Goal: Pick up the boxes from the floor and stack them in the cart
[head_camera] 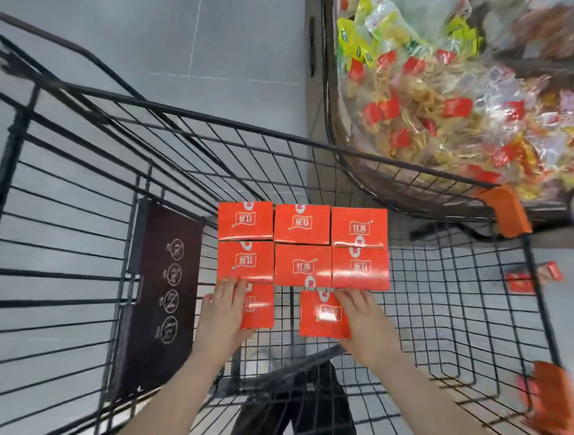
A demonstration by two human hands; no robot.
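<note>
Both forearms reach in from six o'clock over the near rim of the cart (82, 93). My left hand (225, 310) lies palm down on a red box (259, 306) at the left of the nearest row; its fingers (230, 286) are straight and flat on the lid, tips touching the near edge of the row ahead, so it presses the box but has no grip on it. My right hand (365, 321) covers the right side of a second box (322, 318); its fingers run toward eleven o'clock across the top corner, fairly straight, and I cannot tell whether the thumb hooks the box's far side.

These two boxes sit flat on the cart's wire floor with a gap between them, lids up, long axes running six to twelve.

Just ahead, toward twelve o'clock, six more boxes (304, 244) form a tight block of two rows of three, touching side to side and front to back. Each lies flat, label up, its longer side running nine to three.

At nine o'clock a dark panel (162, 296) with round symbols hangs on the cart's inner wall. At three o'clock two small red packets (535, 276) lie on the floor (123, 15) outside the wire. At one o'clock a bin (327, 83) holds clear snack bags (442, 102).
</note>
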